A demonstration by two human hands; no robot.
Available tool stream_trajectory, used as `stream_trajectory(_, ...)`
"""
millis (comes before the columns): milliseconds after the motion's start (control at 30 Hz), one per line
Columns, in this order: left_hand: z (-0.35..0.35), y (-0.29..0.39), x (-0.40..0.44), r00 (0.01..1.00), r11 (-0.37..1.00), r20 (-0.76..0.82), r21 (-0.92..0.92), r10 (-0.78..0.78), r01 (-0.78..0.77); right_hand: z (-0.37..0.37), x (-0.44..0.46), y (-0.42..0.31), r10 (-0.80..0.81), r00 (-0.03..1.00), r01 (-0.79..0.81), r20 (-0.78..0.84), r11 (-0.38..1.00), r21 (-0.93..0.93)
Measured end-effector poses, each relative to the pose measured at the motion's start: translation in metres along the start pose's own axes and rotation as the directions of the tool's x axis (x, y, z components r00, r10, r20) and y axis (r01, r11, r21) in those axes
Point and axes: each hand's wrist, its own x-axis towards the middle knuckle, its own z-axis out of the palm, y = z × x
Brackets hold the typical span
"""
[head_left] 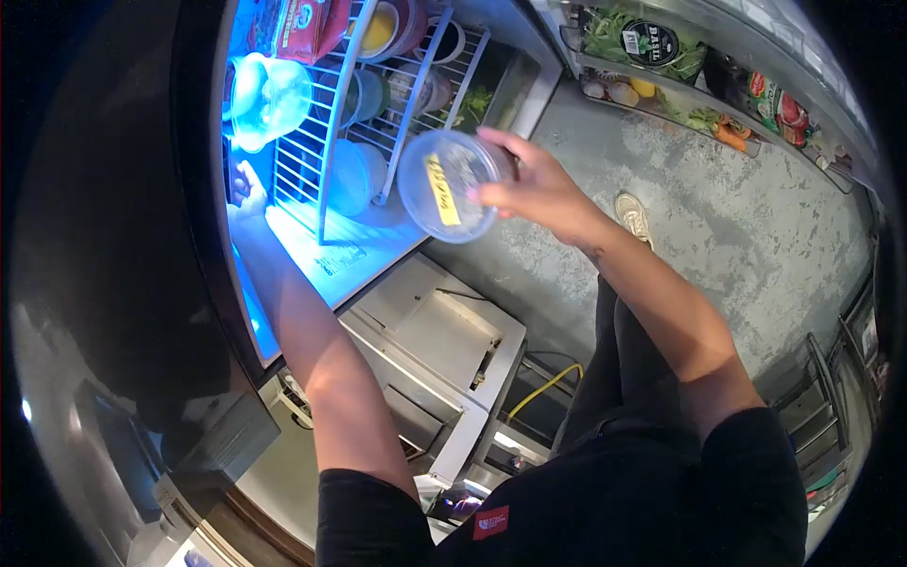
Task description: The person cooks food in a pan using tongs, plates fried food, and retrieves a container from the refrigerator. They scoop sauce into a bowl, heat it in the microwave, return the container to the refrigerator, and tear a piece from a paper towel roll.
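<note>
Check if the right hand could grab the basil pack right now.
Probably not as is: the right hand is already gripping a labelled tub. Nothing visible seems to block the gap to the basil pack; the full hand is the snag.

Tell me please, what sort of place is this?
Probably a restaurant's or other commercial kitchen: a lit refrigerator with wire shelves, a tub with a handwritten label, and a worn grey floor.

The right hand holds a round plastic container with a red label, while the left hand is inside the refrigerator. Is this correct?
Not fully: the label is yellow, not red, as the head view shows. The right hand does hold the round plastic container, and the left hand is inside the refrigerator.
</note>
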Motion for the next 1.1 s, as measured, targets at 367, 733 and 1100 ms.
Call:
stream_trajectory(367,-0.024,-0.003,-0.007,0.985,0.980,-0.014,0.101,0.171,-0.169,-0.041,-0.036,0.035,0.203,0.979,-0.203,0.003,0.979,0.027)
stream_trajectory(733,-0.072,-0.014,-0.086,0.992,0.994,0.091,-0.076,0.084,-0.077,-0.066,-0.028,0.036,0.265,0.964,-0.265,0.000,0.964,-0.020)
stream_trajectory(1100,-0.144,-0.018,-0.165,0.990,0.994,0.144,0.108,-0.013,-0.003,-0.093,-0.004,0.071,0.355,0.928,-0.364,-0.114,0.929,-0.071)
